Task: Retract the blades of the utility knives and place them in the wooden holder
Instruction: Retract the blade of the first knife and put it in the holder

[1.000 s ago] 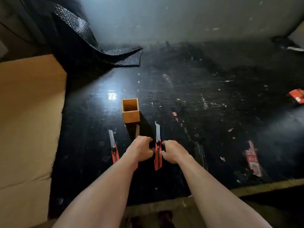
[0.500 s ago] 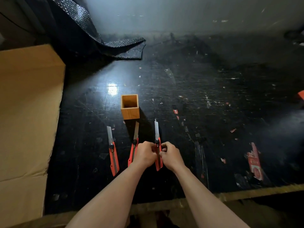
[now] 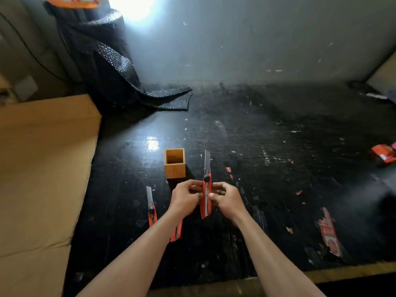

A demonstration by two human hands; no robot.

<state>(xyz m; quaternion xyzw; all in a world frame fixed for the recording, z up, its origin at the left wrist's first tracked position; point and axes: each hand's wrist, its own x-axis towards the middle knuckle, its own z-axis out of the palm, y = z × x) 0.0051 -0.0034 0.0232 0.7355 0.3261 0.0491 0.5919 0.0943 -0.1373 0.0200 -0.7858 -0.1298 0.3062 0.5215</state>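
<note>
Both hands hold one red utility knife (image 3: 206,196) lifted above the black tabletop, its grey blade still out and pointing away from me. My left hand (image 3: 186,199) pinches its left side and my right hand (image 3: 225,198) its right side. The small square wooden holder (image 3: 174,163) stands open and empty just beyond my left hand. A second red knife (image 3: 151,207) lies to the left with its blade extended. A third red knife (image 3: 176,231) lies mostly hidden under my left forearm.
A large cardboard sheet (image 3: 42,168) covers the left side. A roll of black bubble wrap (image 3: 111,69) leans at the back left. Red packaging scraps lie at the right (image 3: 384,153) and lower right (image 3: 330,232). The table's front edge (image 3: 342,272) runs near me.
The right-hand knife has been lifted off the table between both hands. My head has tilted up, so more of the wall and roll shows.
</note>
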